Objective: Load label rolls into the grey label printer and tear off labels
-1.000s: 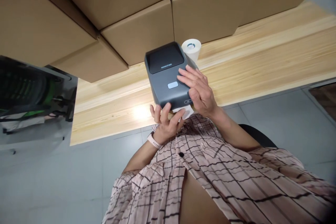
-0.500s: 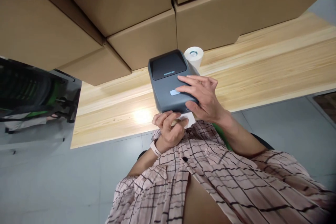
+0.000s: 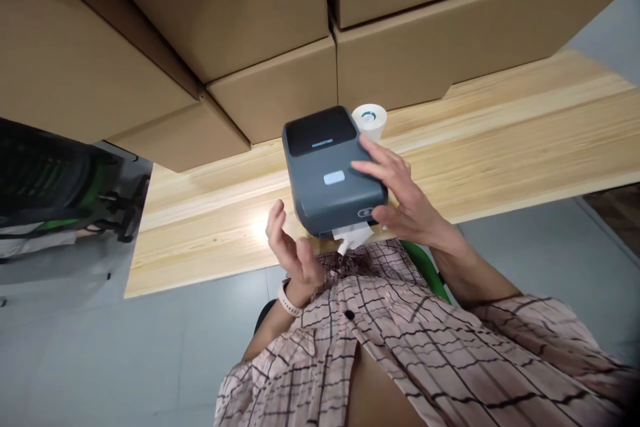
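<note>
A dark grey label printer (image 3: 320, 197) with a black window and a pale blue button stands at the front of the wooden table. From its front slot hangs a white paper strip (image 3: 354, 233), creased and torn-looking at its end. My left hand (image 3: 295, 253), wearing a light wristband, is raised at the printer's left front corner with fingers apart and nothing in it. At the right side of the printer is my right hand (image 3: 400, 190), fingers spread over the top edge and thumb near the front. Behind the printer's right corner stands a white label roll (image 3: 370, 121).
Large cardboard boxes (image 3: 273, 90) line the back of the wooden table (image 3: 200, 220). A green chair (image 3: 425, 270) shows beside my body. Another chair, dark and blurred (image 3: 45, 180), is on the far left above the grey floor (image 3: 150, 360).
My left hand has let go of the paper strip and moved left, its fingers opening. The right hand has slid off the button area toward the printer's right edge.
</note>
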Tool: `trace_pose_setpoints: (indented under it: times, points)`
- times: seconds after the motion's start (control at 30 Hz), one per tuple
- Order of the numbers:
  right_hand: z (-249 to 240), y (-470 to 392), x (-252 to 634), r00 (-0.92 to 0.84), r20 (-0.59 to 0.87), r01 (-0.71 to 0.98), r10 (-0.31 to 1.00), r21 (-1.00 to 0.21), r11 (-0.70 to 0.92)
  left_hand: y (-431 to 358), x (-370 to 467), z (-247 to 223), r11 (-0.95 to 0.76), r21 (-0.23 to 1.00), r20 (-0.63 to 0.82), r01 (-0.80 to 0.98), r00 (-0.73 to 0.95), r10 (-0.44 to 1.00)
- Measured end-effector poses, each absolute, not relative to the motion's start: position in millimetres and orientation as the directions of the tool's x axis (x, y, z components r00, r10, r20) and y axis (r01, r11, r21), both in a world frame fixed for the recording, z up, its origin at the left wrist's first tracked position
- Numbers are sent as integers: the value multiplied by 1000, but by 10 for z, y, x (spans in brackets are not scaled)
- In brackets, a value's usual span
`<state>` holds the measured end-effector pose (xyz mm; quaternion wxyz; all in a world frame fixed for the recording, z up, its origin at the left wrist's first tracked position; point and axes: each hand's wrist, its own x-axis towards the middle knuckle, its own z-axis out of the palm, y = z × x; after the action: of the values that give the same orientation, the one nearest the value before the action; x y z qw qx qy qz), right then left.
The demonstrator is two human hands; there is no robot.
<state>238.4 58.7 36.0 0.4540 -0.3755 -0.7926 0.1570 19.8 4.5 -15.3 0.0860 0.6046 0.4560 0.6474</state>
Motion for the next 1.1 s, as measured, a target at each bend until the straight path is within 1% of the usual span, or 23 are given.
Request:
trace_pose_setpoints:
  times: [0.07,0.13,0.17,0.23,0.3,0.37,0.5,0.6,0.7,0.83,0.93,1.0,1.03,1.1]
  points:
    - [342,599,2414,-262,588,392,765,-660,641,197,73,-68,-463,796,584,389,-293,757]
    - [391,698,2400,-264,605,335,751,-673,660,402,-74,-2,-366,871,460,329,-280,843]
    - [443,783,2376,-268,632,311,727,-657,686,511,-135,18,-326,896,403,301,-248,881]
    - [597,1011,2308,-266,702,285,660,-597,750,704,-194,32,-243,944,276,224,-129,952]
    - [794,1276,2234,-238,760,293,605,-538,791,824,-158,14,-156,978,161,136,-24,987]
    - [995,1531,2173,-214,785,327,581,-503,800,865,-68,-22,-97,993,95,74,27,995]
    - [1253,1957,2100,-167,763,401,624,-526,750,846,49,-88,-66,997,66,34,-4,998]
    - [1307,2239,2059,-120,774,399,622,-536,744,854,32,-77,-55,998,55,2,-9,998]
    - [1321,2505,2007,-71,766,457,638,-544,704,895,4,-21,-57,998,57,-20,-20,998]
    - [1357,2774,1934,-52,685,526,727,-600,603,948,-5,21,-90,996,90,-14,-23,996]
    - [1407,2783,1911,-50,637,547,769,-627,554,965,-10,-1,-111,994,111,7,-18,994]
    - [1427,2632,1926,-63,670,579,740,-579,574,970,-14,-18,-123,992,123,17,-18,992]
    - [1419,2510,1941,-79,713,606,697,-520,602,971,-15,-21,-125,992,125,18,-22,992]
    - [1345,2215,1977,-113,829,636,548,-363,681,974,-14,-18,-121,993,121,13,-34,992]
